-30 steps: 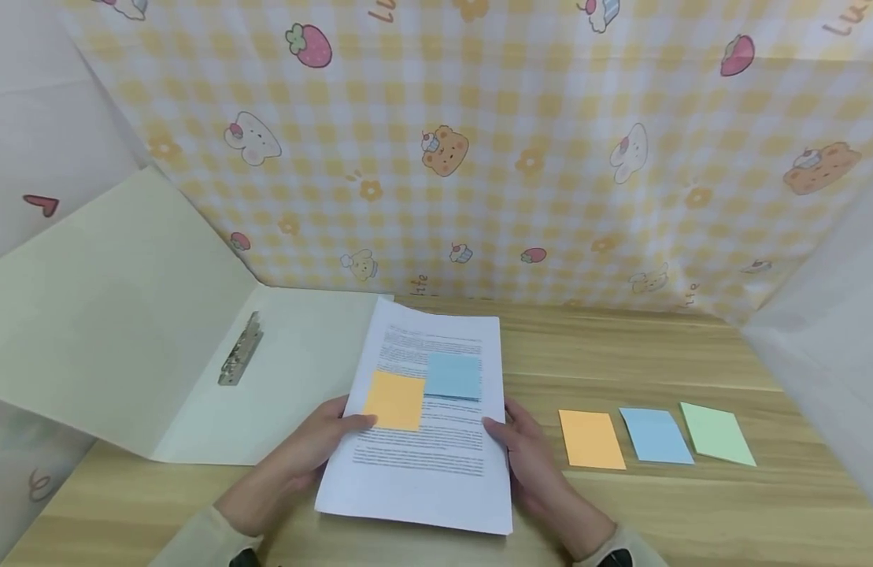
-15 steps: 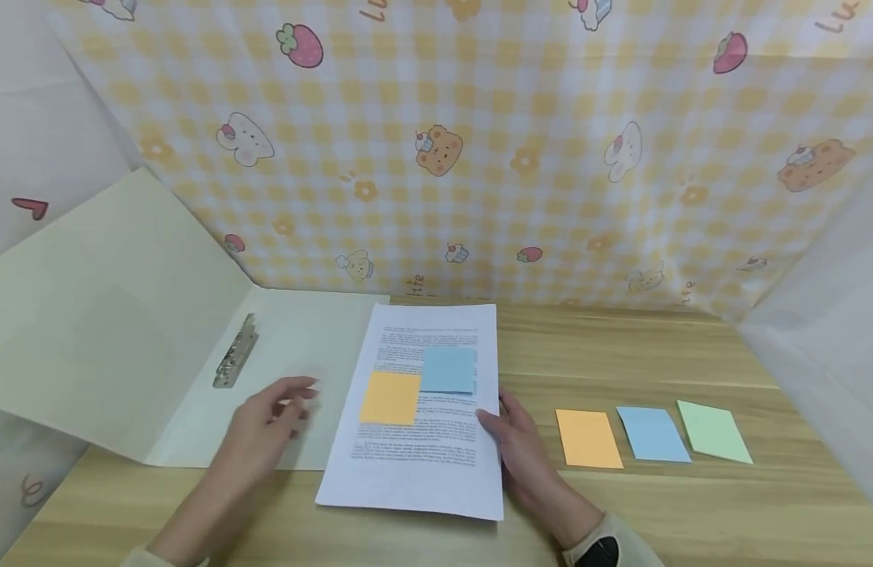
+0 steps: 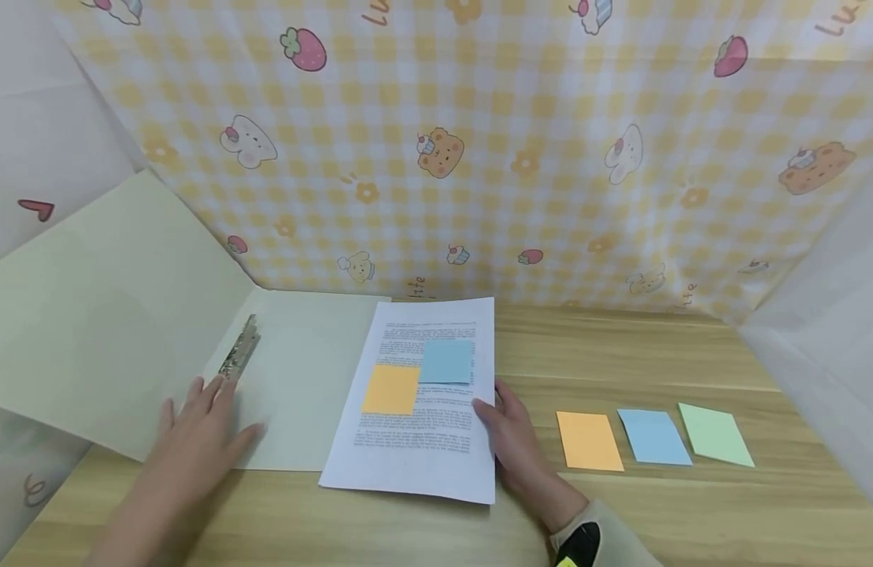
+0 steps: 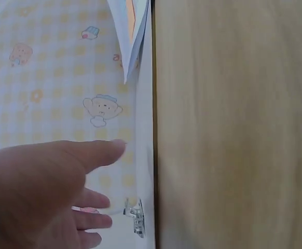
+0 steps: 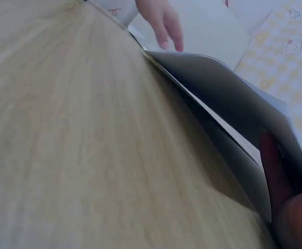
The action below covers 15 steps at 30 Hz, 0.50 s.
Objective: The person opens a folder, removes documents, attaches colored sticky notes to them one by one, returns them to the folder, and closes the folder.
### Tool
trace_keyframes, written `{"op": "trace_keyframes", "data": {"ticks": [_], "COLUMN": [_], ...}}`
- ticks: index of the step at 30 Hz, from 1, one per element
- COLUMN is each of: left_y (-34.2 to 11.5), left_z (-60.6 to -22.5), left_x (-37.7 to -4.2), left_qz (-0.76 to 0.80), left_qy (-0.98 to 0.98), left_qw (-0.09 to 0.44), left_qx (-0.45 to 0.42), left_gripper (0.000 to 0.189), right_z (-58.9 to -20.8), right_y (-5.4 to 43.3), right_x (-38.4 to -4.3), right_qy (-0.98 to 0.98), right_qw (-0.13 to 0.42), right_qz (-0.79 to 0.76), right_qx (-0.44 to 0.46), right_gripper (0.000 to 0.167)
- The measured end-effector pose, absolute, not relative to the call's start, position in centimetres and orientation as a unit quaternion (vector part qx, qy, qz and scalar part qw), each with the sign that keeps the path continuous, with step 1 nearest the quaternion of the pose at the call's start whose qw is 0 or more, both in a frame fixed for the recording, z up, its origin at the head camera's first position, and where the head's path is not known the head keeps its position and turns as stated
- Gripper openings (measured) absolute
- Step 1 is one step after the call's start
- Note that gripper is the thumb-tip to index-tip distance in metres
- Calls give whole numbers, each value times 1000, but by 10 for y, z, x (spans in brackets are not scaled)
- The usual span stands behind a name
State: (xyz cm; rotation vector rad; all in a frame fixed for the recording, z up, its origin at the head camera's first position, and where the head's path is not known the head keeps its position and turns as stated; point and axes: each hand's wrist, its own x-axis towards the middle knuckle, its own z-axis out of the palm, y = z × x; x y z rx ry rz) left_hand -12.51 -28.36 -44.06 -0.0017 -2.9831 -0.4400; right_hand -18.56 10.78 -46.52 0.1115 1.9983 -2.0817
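In the head view, my right hand grips a stack of printed paper by its right edge, thumb on top. An orange sticky note and a blue sticky note lie on the top sheet. The right wrist view shows the stack tilted up off the table, with fingers underneath. My left hand, fingers spread and holding nothing, is over the opened pale file folder, at the near end of its metal clip. In the left wrist view the fingertips stay apart from the clip.
Orange, blue and green sticky notes lie in a row on the wooden table at right. A checked cloth hangs behind. The folder's cover leans up at left.
My left hand has let go of the paper stack and moved left to the folder's clip. The right hand still holds the stack, whose near edge has risen slightly.
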Motion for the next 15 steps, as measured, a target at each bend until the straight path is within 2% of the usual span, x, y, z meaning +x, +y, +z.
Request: {"op": "trace_keyframes", "data": {"ticks": [3,7,15], "left_y": [-292,-300,-308], "left_z": [-445,-449,-452], "left_x": [-122,-119,-120], "left_qz": [-129,-105,-94], "left_qy": [-991,-993,-992], "left_qw": [15,-36,-76], "left_qx": [16,30,28], "left_gripper": [89,94,91], "right_z": [-466,-468,-466], "right_y": [105,101,95], "right_x": [-189,-190,-189], "right_qy": [704,726,746], "right_qw": [118,101,88], "right_qz": [-700,-679,-660], "right_qx": [35,24,7], "right_gripper": [47,46,46]}}
